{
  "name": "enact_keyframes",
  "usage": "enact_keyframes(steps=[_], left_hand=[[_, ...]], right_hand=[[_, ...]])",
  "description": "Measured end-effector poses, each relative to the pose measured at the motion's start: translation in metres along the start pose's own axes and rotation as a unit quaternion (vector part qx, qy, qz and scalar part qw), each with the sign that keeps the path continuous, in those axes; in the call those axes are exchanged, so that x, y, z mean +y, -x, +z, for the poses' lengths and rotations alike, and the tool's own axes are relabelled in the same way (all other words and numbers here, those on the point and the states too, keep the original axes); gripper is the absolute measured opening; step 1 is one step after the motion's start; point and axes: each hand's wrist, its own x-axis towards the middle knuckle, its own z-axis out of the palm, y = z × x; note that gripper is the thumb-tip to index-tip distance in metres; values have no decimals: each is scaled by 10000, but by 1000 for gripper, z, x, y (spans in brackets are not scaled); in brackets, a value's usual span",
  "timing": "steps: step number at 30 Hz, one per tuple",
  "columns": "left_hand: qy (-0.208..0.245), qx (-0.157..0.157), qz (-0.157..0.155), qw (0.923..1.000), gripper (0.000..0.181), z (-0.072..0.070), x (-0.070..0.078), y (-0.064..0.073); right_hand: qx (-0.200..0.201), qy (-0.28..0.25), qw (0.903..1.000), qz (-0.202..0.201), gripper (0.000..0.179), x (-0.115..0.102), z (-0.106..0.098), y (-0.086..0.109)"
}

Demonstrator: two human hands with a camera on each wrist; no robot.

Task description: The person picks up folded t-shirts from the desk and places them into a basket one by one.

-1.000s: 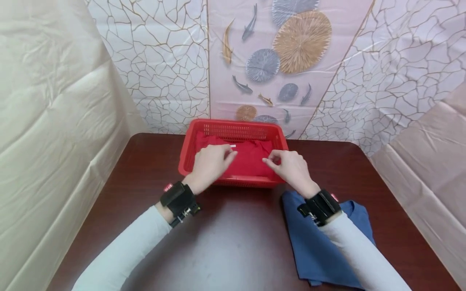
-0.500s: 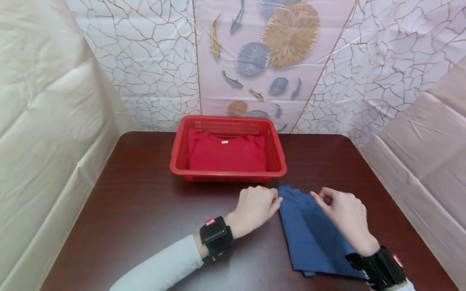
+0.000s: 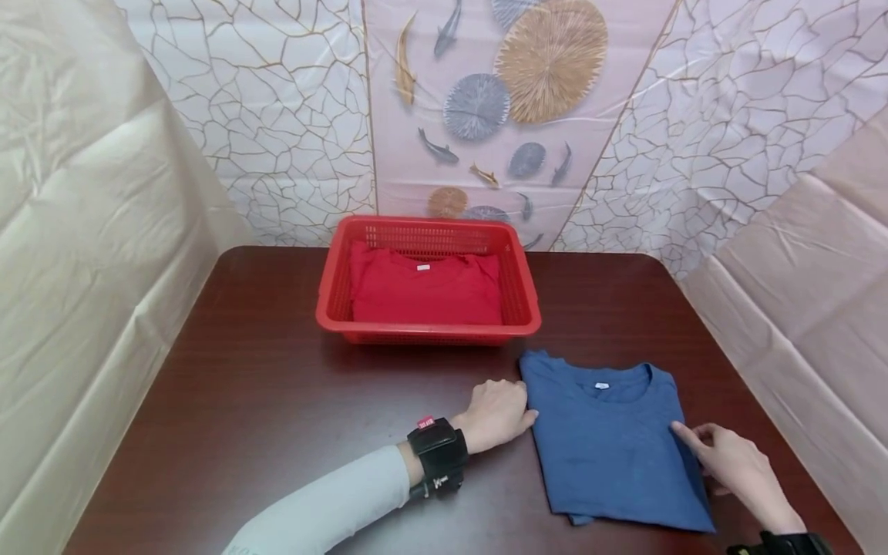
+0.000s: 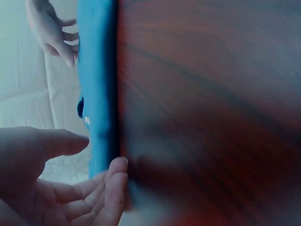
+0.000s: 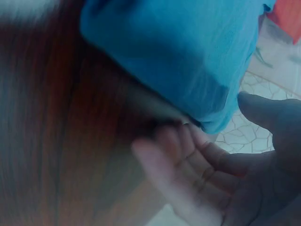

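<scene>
A folded blue T-shirt (image 3: 617, 455) lies on the table, its collar with a white label towards the back. My left hand (image 3: 496, 416) is at its left edge. In the left wrist view the fingertips (image 4: 117, 181) are right at the fold, while the thumb stands apart above. On the opposite side, my right hand (image 3: 738, 466) reaches the right edge with thumb tip over the cloth. The right wrist view has its fingers (image 5: 181, 146) low beside the shirt's edge, loosely bent, with a gap to the thumb. Neither hand pinches the cloth.
A red plastic basket (image 3: 430, 333) stands at the back middle of the dark brown table (image 3: 277, 370). Inside it lies a folded red T-shirt (image 3: 430, 293) with a white label. Pale cloth drapes enclose the left, back and right sides.
Both hands have left the basket and come right and nearer, to either side of the blue T-shirt. The red T-shirt stays in the basket. The head view has shifted slightly.
</scene>
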Motion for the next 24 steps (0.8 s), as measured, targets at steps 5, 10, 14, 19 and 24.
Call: enact_keyframes(steps=[5, 10, 14, 19, 24], left_hand=[[1176, -328, -322, 9920, 33, 3, 7, -5], [2889, -909, -987, 9479, 25, 9, 14, -7], [4392, -1265, -1375, 8787, 21, 14, 17, -7], [5733, -1736, -1553, 7855, 56, 21, 19, -7], [6347, -2080, -1825, 7215, 77, 26, 22, -9]], right_hand=[[-390, -1017, 9940, 120, 98, 2, 3, -5], [-1273, -2141, 9682, 227, 92, 1, 10, -5], [-1762, -3183, 9310, 292, 88, 1, 19, -1], [-1775, -3677, 9124, 268, 88, -1, 25, 7], [-1976, -3937, 8976, 181, 92, -7, 27, 9]])
